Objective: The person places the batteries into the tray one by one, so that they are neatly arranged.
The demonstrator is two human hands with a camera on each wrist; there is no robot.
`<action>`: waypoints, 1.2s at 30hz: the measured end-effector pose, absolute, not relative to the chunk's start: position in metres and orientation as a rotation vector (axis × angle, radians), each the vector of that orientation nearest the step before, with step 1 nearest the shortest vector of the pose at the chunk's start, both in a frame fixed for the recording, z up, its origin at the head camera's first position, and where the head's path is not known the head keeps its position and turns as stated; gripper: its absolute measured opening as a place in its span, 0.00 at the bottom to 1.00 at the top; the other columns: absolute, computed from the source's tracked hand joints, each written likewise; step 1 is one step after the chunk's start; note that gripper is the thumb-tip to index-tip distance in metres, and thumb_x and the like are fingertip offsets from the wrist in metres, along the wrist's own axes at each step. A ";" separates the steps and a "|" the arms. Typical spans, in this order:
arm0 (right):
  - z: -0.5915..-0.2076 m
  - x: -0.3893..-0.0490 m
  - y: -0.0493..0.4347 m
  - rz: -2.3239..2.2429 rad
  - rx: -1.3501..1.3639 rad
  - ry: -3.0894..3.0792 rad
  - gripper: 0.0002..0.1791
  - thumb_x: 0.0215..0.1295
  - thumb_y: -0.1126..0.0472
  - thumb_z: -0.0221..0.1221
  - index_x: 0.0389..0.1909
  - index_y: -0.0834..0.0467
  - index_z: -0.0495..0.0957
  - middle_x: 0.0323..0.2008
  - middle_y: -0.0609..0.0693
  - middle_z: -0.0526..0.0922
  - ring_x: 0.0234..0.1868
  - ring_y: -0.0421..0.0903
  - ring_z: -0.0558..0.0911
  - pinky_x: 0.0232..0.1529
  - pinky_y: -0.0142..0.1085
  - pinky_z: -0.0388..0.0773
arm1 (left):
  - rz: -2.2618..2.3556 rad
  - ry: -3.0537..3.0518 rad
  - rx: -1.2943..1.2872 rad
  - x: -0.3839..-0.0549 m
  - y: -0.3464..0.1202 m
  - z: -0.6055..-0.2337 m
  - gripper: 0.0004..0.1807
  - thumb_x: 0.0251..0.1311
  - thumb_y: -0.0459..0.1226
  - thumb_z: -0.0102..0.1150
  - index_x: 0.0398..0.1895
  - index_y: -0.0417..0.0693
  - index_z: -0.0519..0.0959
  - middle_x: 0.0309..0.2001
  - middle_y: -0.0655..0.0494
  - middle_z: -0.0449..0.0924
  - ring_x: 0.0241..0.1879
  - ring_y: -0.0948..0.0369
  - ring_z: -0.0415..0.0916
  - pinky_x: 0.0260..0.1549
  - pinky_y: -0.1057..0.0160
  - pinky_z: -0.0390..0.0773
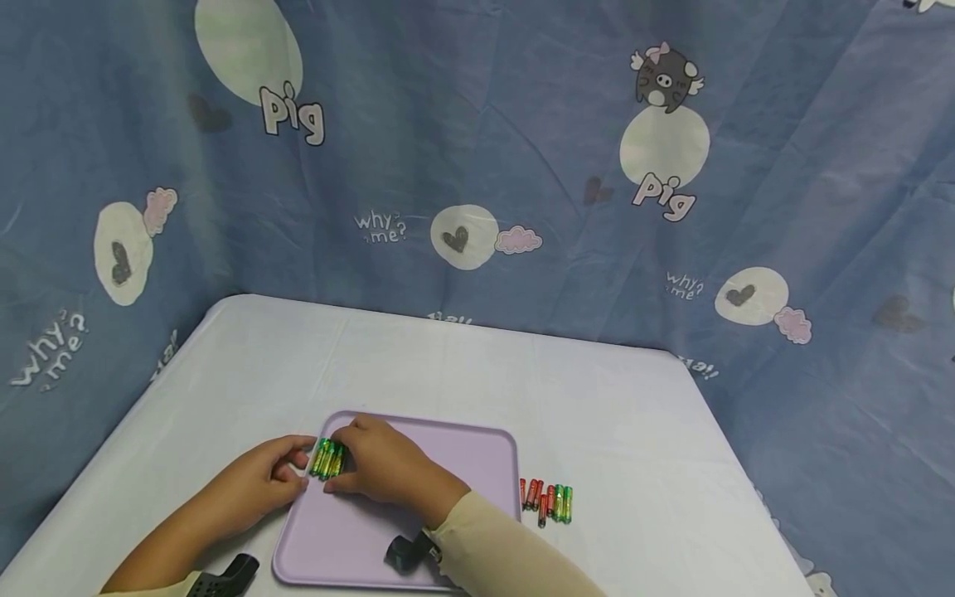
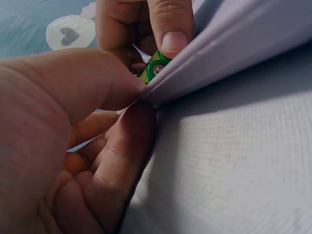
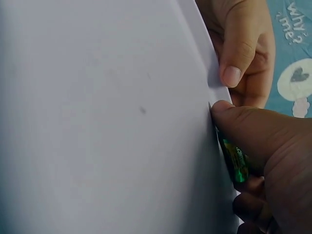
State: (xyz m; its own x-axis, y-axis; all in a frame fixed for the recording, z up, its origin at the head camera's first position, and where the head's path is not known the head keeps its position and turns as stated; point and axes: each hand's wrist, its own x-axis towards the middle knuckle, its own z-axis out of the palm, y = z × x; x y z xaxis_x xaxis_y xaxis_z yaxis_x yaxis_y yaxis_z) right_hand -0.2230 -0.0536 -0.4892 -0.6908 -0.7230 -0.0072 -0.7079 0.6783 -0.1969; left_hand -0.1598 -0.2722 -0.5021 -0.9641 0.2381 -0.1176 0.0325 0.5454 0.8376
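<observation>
A purple tray (image 1: pixel 448 572) lies on the white-covered table. Along its left rim, my left hand (image 1: pixel 261 477) pinches the edge between thumb and finger, closely seen in the left wrist view. Inside that rim is a side-by-side row of several green-and-gold batteries (image 1: pixel 327 458). My right hand (image 1: pixel 384 460) reaches across the tray and grips this row, thumb at the near end and fingers at the far end. In the right wrist view one green battery (image 3: pixel 236 163) shows beneath the right thumb; the others are hidden there.
Just outside the tray's right rim lie several red batteries (image 1: pixel 532 494) and two green batteries (image 1: pixel 563 503) on the white tablecloth (image 1: pixel 634 431). A blue printed curtain (image 1: pixel 477 149) hangs behind the table. Black wrist cameras (image 1: pixel 406 554) sit on both forearms, the right one over the tray.
</observation>
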 end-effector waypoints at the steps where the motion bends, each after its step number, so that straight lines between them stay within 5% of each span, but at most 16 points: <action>1: -0.490 -0.223 -0.053 -0.276 -1.198 2.799 0.33 0.58 0.33 0.71 0.60 0.46 0.81 0.50 0.37 0.77 0.45 0.29 0.74 0.49 0.22 0.74 | 1.382 2.566 0.225 -0.160 -0.272 -0.502 0.35 0.60 0.32 0.68 0.71 0.30 0.69 0.47 0.51 0.76 0.37 0.68 0.74 0.36 0.67 0.77; 7: -0.490 -0.224 -0.050 -0.317 -1.179 2.766 0.36 0.58 0.33 0.71 0.63 0.46 0.79 0.50 0.38 0.77 0.46 0.30 0.74 0.52 0.23 0.73 | 1.349 2.590 0.219 -0.161 -0.271 -0.505 0.35 0.60 0.32 0.68 0.70 0.31 0.70 0.47 0.52 0.77 0.37 0.69 0.74 0.36 0.67 0.77; 18: -0.482 -0.222 -0.032 -0.401 -1.093 2.728 0.45 0.58 0.32 0.71 0.73 0.47 0.72 0.66 0.44 0.75 0.68 0.37 0.75 0.68 0.31 0.71 | 1.328 2.604 0.209 -0.163 -0.272 -0.507 0.35 0.60 0.33 0.68 0.71 0.32 0.70 0.49 0.52 0.77 0.38 0.69 0.76 0.37 0.67 0.77; 36: -0.474 -0.209 0.007 -0.512 -0.993 2.740 0.43 0.57 0.35 0.73 0.72 0.47 0.74 0.59 0.41 0.77 0.57 0.34 0.77 0.61 0.31 0.76 | 1.305 2.618 0.188 -0.163 -0.270 -0.506 0.35 0.59 0.33 0.67 0.70 0.32 0.70 0.48 0.52 0.77 0.38 0.68 0.74 0.37 0.68 0.76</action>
State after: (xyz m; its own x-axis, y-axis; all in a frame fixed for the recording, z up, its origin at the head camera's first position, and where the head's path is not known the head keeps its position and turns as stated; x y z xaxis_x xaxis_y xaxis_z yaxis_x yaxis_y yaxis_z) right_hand -0.2091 0.0075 -0.4740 -0.7600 -0.6478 -0.0525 -0.5851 0.7172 -0.3786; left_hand -0.1627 -0.2697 -0.5058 -0.9698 0.2063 -0.1298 0.0205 0.5996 0.8000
